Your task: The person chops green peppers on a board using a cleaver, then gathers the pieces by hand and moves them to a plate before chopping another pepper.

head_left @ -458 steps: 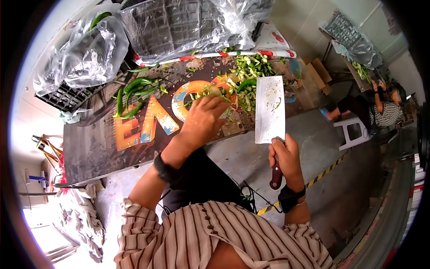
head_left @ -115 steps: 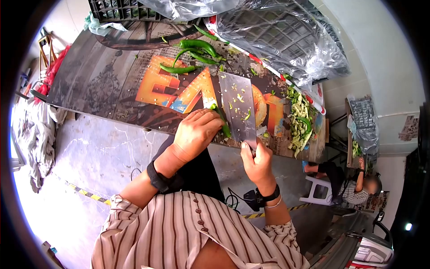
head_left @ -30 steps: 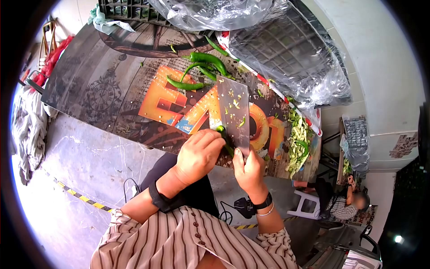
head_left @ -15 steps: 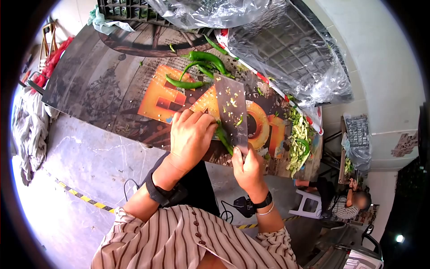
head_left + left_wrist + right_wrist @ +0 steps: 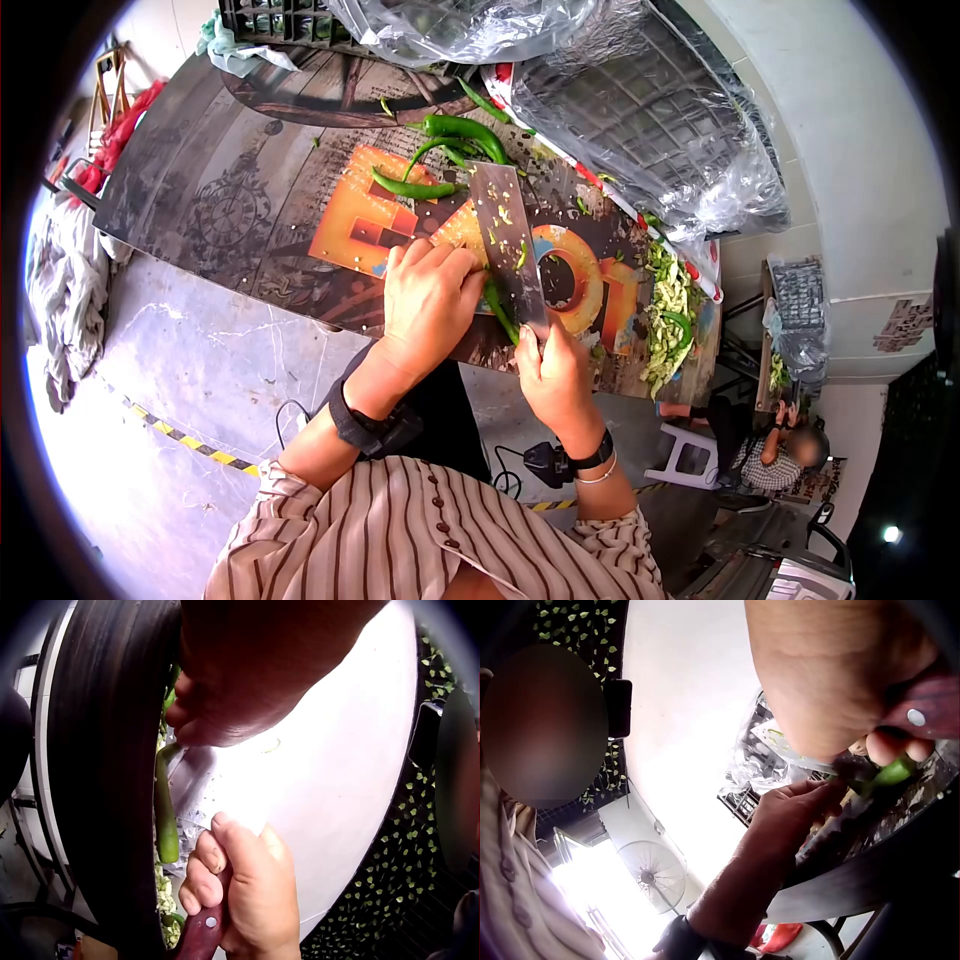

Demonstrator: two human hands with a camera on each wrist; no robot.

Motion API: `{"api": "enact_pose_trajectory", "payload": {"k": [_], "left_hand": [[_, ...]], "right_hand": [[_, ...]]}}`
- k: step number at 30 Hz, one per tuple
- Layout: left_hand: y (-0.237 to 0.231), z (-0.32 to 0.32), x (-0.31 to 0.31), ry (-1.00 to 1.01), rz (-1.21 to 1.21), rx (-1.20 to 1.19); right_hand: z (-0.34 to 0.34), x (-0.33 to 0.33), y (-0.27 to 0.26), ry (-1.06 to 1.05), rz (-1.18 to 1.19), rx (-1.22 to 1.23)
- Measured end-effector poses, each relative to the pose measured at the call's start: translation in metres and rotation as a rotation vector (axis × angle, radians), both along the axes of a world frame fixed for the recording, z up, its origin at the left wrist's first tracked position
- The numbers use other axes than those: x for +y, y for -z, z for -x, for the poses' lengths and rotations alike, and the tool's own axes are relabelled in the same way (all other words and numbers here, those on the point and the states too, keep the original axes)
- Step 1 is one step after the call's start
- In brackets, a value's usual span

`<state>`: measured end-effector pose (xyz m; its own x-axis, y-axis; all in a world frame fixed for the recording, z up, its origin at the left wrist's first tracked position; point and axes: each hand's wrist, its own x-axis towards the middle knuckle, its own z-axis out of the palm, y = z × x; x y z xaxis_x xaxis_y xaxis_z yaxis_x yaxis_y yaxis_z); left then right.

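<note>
In the head view my left hand (image 5: 430, 300) is curled over one end of a green chili pepper (image 5: 500, 313) near the table's front edge. The left wrist view shows the rest of that pepper (image 5: 166, 814) sticking out from beneath my fingers. My right hand (image 5: 558, 380) grips a cleaver (image 5: 508, 245), its dark red handle (image 5: 202, 930) riveted, its wide blade pointing away from me. Bits of pepper cling to the blade, which stands right beside the held pepper. Several whole green peppers (image 5: 462, 130) lie beyond the blade tip.
Chopped pepper (image 5: 668, 320) is heaped at the right end of the printed table (image 5: 170, 190). Plastic-covered crates (image 5: 640, 120) stand along the far side. A seated person (image 5: 775, 460) is at the right, near a white stool (image 5: 683, 455).
My left hand has shifted slightly left and farther forward along the pepper over the last second. The cleaver blade has swung left and turned more edge-on. Earlier, the left hand was among chopped pieces.
</note>
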<state>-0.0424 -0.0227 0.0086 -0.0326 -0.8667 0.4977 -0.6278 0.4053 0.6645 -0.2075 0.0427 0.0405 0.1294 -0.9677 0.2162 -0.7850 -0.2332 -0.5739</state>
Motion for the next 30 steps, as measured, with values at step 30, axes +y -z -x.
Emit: {"api": "enact_pose_trajectory", "payload": {"k": [30], "left_hand": [[0.011, 0.003, 0.01, 0.241, 0.096, -0.158]], "right_hand": [[-0.015, -0.009, -0.021, 0.091, -0.198, 0.126]]}}
